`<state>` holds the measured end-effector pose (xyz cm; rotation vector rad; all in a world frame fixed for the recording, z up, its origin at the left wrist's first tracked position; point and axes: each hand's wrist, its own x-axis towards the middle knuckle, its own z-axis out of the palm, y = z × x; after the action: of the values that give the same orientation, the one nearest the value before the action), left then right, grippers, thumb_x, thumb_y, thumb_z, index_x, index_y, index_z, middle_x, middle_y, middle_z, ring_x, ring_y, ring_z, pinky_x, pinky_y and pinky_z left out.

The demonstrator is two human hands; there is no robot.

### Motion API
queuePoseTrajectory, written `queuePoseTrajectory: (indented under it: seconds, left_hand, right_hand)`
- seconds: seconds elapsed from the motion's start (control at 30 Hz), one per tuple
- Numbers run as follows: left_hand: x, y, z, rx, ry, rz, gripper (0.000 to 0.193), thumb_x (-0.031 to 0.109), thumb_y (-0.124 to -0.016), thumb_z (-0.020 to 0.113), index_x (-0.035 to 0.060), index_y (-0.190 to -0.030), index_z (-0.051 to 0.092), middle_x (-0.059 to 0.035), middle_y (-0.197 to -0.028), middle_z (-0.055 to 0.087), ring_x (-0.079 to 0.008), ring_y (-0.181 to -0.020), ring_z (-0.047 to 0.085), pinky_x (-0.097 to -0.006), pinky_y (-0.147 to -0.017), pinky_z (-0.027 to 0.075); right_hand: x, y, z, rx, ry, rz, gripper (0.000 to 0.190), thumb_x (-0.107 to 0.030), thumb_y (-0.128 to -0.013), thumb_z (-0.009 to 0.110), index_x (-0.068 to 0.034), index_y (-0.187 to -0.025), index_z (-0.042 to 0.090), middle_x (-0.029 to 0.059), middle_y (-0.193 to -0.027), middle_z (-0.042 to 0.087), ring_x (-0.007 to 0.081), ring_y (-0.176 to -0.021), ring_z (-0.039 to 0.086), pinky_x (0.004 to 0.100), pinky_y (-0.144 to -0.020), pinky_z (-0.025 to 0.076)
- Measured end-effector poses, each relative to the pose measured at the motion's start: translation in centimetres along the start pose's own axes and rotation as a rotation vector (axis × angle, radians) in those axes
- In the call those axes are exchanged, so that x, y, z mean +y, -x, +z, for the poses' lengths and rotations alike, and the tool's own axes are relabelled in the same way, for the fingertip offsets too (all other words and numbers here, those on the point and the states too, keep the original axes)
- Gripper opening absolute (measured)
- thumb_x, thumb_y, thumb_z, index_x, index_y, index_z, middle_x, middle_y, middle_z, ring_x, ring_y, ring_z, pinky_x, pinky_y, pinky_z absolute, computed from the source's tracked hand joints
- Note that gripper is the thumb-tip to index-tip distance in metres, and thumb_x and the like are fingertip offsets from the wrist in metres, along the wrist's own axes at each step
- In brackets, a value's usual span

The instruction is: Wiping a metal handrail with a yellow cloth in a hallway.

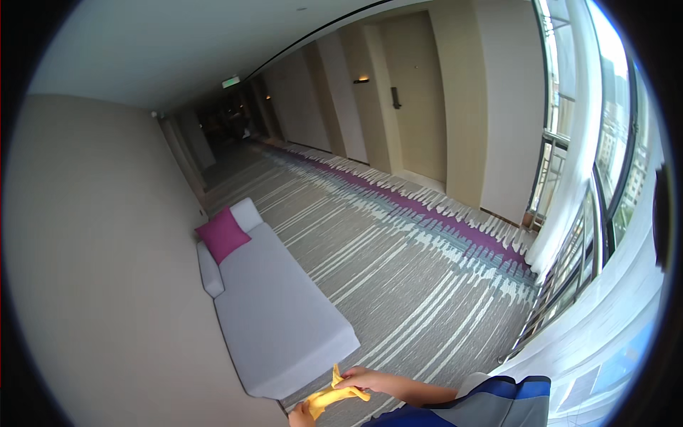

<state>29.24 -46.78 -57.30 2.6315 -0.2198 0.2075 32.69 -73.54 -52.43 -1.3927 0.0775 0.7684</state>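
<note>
A yellow cloth (329,396) is stretched between my two hands at the bottom of the view. My right hand (358,378) pinches its upper part, with one corner sticking up and another end hanging below the fingers. My left hand (300,416), partly cut off by the frame's lower edge, grips the other end. Just beyond the cloth lies the near end of a grey upholstered chaise (288,320). Both hands are above the patterned carpet (384,341), apart from the chaise.
A magenta cushion (223,235) rests at the chaise's far end against the beige wall (106,224). Sheer white curtains (576,160) and a metal railing (595,235) line the windows on the right. Across the corridor is a closed door (419,101). A lit exit sign (231,81) hangs farther back.
</note>
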Motion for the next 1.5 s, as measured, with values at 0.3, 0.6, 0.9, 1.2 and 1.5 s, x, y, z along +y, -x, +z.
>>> queuePoseTrajectory:
  seconds: [0.3,0.6,0.9,1.2,1.5]
  left_hand:
    - [17.6,-10.5,25.0,-0.328,0.366,0.117,0.033,0.029,-0.093,0.06,0.0025,-0.113,0.065,-0.015,-0.082,0.07,-0.0354,-0.081,0.068,-0.0426,-0.071,0.052]
    - [34.2,-16.0,34.4,-1.106,0.715,0.39,0.055,0.033,-0.09,0.064,0.0047,-0.135,0.047,-0.0207,-0.123,0.06,-0.0331,-0.116,0.058,-0.0377,-0.096,0.046]
    - [44.8,-30.9,44.7,-1.567,0.827,0.459,0.069,0.031,-0.086,0.069,0.005,-0.139,0.035,-0.0193,-0.129,0.053,-0.0316,-0.121,0.054,-0.0385,-0.099,0.044]
    - [50.9,-44.6,50.6,-1.281,1.143,0.274,0.085,0.03,-0.081,0.074,0.0054,-0.144,0.023,-0.0179,-0.135,0.047,-0.0302,-0.125,0.05,-0.0392,-0.102,0.042]
    - [51.6,-64.4,54.8,-1.246,0.938,0.308,0.102,0.029,-0.077,0.08,0.0058,-0.148,0.011,-0.0165,-0.141,0.041,-0.0287,-0.129,0.045,-0.04,-0.105,0.04]
  right_hand:
    - [2.3,13.7,-19.3,0.726,-0.312,-0.086,0.062,-0.022,-0.077,0.078,0.004,-0.129,0.055,0.0097,-0.09,0.067,0.0142,-0.073,0.063,0.0255,-0.06,0.049]
    - [5.6,17.2,-31.3,1.083,-0.499,-0.009,0.063,-0.008,-0.078,0.074,0.009,-0.133,0.048,0.0164,-0.096,0.068,0.0243,-0.079,0.07,0.0336,-0.066,0.057]
    - [-3.9,13.0,-48.7,1.115,-0.324,-0.066,0.044,-0.014,-0.083,0.073,0.003,-0.122,0.06,0.0151,-0.1,0.069,0.0219,-0.084,0.065,0.0343,-0.073,0.054]
    - [-16.1,3.4,-60.8,0.888,-0.164,-0.153,0.057,-0.006,-0.081,0.071,0.006,-0.133,0.05,0.0141,-0.097,0.069,0.02,-0.085,0.067,0.0313,-0.074,0.053]
    - [-24.0,-10.5,-77.6,0.86,0.213,-0.181,0.072,-0.027,-0.079,0.071,0.005,-0.136,0.042,0.0217,-0.096,0.07,0.0296,-0.087,0.07,0.0375,-0.078,0.054]
